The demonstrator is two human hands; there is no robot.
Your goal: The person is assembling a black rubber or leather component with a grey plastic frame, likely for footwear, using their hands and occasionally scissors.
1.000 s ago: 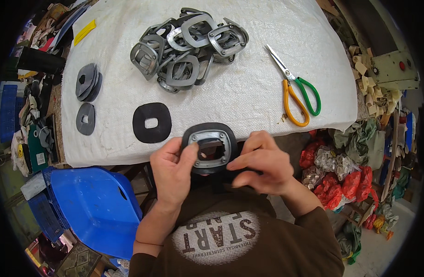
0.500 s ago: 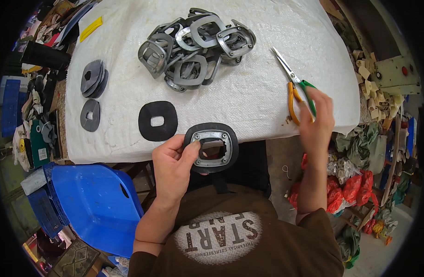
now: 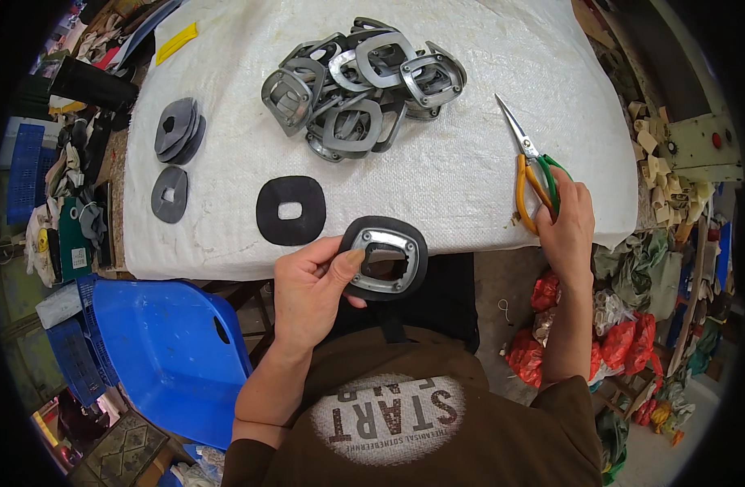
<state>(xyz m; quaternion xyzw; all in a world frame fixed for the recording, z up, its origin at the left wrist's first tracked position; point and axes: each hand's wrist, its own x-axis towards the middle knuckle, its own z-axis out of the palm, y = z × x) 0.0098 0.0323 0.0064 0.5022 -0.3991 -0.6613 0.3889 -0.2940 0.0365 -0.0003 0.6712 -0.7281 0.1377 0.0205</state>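
My left hand (image 3: pixel 312 296) pinches a metal frame (image 3: pixel 393 242) with a black rubbery pad (image 3: pixel 421 247) around its edge, held just off the near table edge. The thumb lies on the frame's left side. At the right, the fingers of my right hand (image 3: pixel 569 227) close around the green handle of a pair of scissors (image 3: pixel 532 154) with one orange handle. The scissors lie on the table, blades pointing away. Left of the held frame lies a flat black pad (image 3: pixel 267 215) with a square hole. A heap of grey metal frames (image 3: pixel 382 61) sits farther back.
White woven sheeting (image 3: pixel 437 178) covers the table. Grey pads (image 3: pixel 178 134) are stacked at the left, with another grey pad (image 3: pixel 168 195) nearer. A yellow strip (image 3: pixel 176 44) lies at far left. A blue bin (image 3: pixel 161 349) stands below left; red bags (image 3: pixel 528 357) lie below right.
My right hand has come down onto the scissors and its fingers have closed around the green handle. The left hand still holds the frame with its pad. The whole view has turned slightly.
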